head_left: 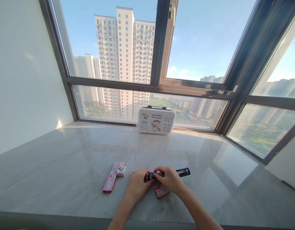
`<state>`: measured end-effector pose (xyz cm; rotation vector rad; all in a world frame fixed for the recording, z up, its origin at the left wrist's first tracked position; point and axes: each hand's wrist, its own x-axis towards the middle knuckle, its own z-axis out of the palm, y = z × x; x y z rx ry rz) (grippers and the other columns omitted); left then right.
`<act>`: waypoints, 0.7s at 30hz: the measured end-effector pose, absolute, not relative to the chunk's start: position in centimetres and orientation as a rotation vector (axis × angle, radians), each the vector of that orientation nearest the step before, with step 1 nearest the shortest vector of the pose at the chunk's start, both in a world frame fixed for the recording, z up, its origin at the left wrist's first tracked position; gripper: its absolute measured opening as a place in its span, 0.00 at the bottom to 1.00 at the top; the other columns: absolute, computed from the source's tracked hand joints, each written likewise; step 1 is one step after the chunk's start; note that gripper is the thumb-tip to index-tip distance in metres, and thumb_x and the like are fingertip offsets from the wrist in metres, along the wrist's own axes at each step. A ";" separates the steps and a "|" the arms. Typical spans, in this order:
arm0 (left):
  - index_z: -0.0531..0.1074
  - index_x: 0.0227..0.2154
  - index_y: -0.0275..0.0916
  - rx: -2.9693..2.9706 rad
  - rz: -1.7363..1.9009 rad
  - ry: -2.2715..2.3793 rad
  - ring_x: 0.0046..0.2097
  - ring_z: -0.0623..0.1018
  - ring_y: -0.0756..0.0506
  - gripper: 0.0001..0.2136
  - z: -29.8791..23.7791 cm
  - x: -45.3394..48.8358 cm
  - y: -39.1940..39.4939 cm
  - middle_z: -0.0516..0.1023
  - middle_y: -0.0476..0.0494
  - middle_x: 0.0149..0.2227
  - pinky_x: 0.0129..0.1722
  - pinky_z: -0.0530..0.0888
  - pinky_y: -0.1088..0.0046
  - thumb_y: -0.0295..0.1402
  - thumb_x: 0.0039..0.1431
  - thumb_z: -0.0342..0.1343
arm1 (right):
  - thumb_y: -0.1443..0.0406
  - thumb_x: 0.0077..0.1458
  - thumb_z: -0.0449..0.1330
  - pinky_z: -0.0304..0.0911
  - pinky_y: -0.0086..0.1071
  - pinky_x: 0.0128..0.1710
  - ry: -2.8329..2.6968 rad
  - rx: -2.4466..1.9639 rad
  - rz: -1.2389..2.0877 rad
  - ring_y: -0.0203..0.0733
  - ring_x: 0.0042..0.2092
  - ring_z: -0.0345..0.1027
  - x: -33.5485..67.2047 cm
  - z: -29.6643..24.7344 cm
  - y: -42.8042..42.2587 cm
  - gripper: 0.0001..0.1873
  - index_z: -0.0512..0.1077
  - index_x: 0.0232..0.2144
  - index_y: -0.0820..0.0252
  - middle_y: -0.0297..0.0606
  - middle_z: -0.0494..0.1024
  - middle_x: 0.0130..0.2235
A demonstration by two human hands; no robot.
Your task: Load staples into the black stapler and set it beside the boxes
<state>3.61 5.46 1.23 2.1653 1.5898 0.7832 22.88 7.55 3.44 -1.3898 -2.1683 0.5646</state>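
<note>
In the head view, a black stapler point(183, 172) lies across both hands, low over the grey marble sill. Its long flat end sticks out to the right, with a light strip along it. My left hand point(139, 182) is closed around the stapler's left end. The fingers of my right hand point(169, 179) are pinched on the stapler's middle, close to the left fingertips. My right hand covers much of the stapler, and I cannot make out any staples. Just under my right hand sits a small red-and-white box point(161, 191), partly hidden by it.
Left of my hands lie pink-and-white boxes point(109, 183) and a white box with a stapler picture point(122, 169). A white cartoon-printed case point(157, 120) stands at the back against the window. The marble sill point(66, 166) ends at a front edge near me.
</note>
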 end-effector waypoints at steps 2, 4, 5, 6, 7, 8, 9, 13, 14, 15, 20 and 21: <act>0.76 0.42 0.48 2.164 0.761 1.601 0.44 0.74 0.42 0.11 1.4 3.7 5.4 0.78 0.48 0.38 0.44 0.61 0.68 0.43 0.58 0.57 | 0.56 0.60 0.58 0.52 0.28 0.29 -2.169 -1.405 0.563 0.37 0.27 0.66 22.7 3.4 7.5 0.14 0.80 0.39 0.55 0.32 0.76 0.25; 0.76 0.42 0.47 2.163 0.752 1.605 0.44 0.74 0.41 0.12 1.5 3.7 5.4 0.78 0.47 0.38 0.44 0.61 0.68 0.43 0.58 0.57 | 0.56 0.60 0.58 0.53 0.28 0.30 -2.184 -1.407 0.563 0.38 0.28 0.67 22.7 3.6 7.4 0.14 0.80 0.40 0.55 0.33 0.76 0.25; 0.76 0.42 0.47 2.160 0.753 1.604 0.44 0.74 0.41 0.12 1.6 3.7 5.3 0.78 0.46 0.38 0.44 0.61 0.68 0.43 0.58 0.57 | 0.57 0.60 0.58 0.53 0.29 0.31 -2.202 -1.403 0.562 0.38 0.28 0.68 22.8 3.7 7.4 0.14 0.80 0.41 0.54 0.33 0.77 0.25; 0.76 0.42 0.46 2.156 0.756 1.602 0.44 0.74 0.41 0.13 1.6 3.7 5.3 0.78 0.46 0.37 0.44 0.61 0.68 0.44 0.58 0.57 | 0.57 0.59 0.59 0.53 0.29 0.32 -2.218 -1.403 0.551 0.39 0.29 0.68 22.9 3.8 7.3 0.14 0.79 0.42 0.54 0.33 0.77 0.26; 0.76 0.42 0.46 2.150 0.760 1.600 0.43 0.74 0.41 0.13 1.6 3.7 5.3 0.78 0.46 0.37 0.44 0.61 0.67 0.44 0.58 0.57 | 0.57 0.58 0.60 0.53 0.29 0.32 -2.223 -1.416 0.527 0.39 0.30 0.69 23.1 3.9 7.2 0.14 0.79 0.44 0.53 0.33 0.78 0.27; 0.76 0.42 0.46 2.145 0.764 1.598 0.43 0.74 0.41 0.13 1.6 3.7 5.3 0.78 0.46 0.37 0.43 0.61 0.68 0.44 0.58 0.56 | 0.57 0.58 0.61 0.52 0.29 0.32 -2.214 -1.447 0.490 0.39 0.31 0.69 23.3 4.0 7.1 0.14 0.78 0.44 0.53 0.32 0.77 0.27; 0.76 0.42 0.46 2.139 0.770 1.599 0.43 0.74 0.41 0.13 1.6 3.7 5.3 0.78 0.46 0.36 0.43 0.61 0.68 0.44 0.58 0.57 | 0.57 0.57 0.62 0.51 0.29 0.32 -2.195 -1.494 0.445 0.40 0.32 0.68 23.6 4.1 6.9 0.13 0.77 0.44 0.54 0.32 0.77 0.27; 0.76 0.41 0.46 2.132 0.804 1.587 0.42 0.74 0.42 0.12 1.4 3.6 5.3 0.78 0.48 0.35 0.42 0.60 0.69 0.43 0.57 0.58 | 0.59 0.57 0.62 0.46 0.30 0.29 -2.137 -1.636 0.378 0.39 0.31 0.66 23.6 3.8 5.8 0.08 0.75 0.35 0.56 0.32 0.73 0.25; 0.76 0.41 0.46 2.134 0.815 1.580 0.41 0.74 0.43 0.11 1.3 3.5 5.3 0.78 0.49 0.35 0.42 0.60 0.69 0.43 0.57 0.59 | 0.58 0.57 0.62 0.46 0.30 0.29 -2.133 -1.614 0.421 0.39 0.30 0.66 23.3 3.6 5.4 0.08 0.74 0.36 0.56 0.31 0.73 0.25; 0.76 0.40 0.47 2.136 0.824 1.573 0.41 0.74 0.43 0.11 1.3 3.5 5.3 0.78 0.49 0.35 0.42 0.60 0.69 0.43 0.57 0.59 | 0.58 0.57 0.61 0.46 0.30 0.29 -2.116 -1.572 0.479 0.38 0.30 0.65 23.1 3.3 4.9 0.10 0.73 0.39 0.56 0.30 0.72 0.24; 0.76 0.41 0.47 2.111 0.864 1.564 0.40 0.74 0.44 0.11 0.8 3.3 5.3 0.77 0.51 0.34 0.41 0.60 0.69 0.42 0.56 0.61 | 0.47 0.59 0.54 0.52 0.29 0.25 -1.743 -1.463 0.913 0.36 0.24 0.61 25.2 0.5 2.4 0.25 0.70 0.48 0.58 0.29 0.67 0.23; 0.76 0.41 0.48 2.108 0.869 1.557 0.40 0.74 0.44 0.12 0.7 3.3 5.3 0.77 0.51 0.33 0.41 0.60 0.69 0.42 0.56 0.61 | 0.44 0.58 0.52 0.50 0.29 0.21 -1.625 -1.498 1.047 0.35 0.20 0.57 26.4 -0.1 2.0 0.28 0.69 0.47 0.60 0.29 0.66 0.22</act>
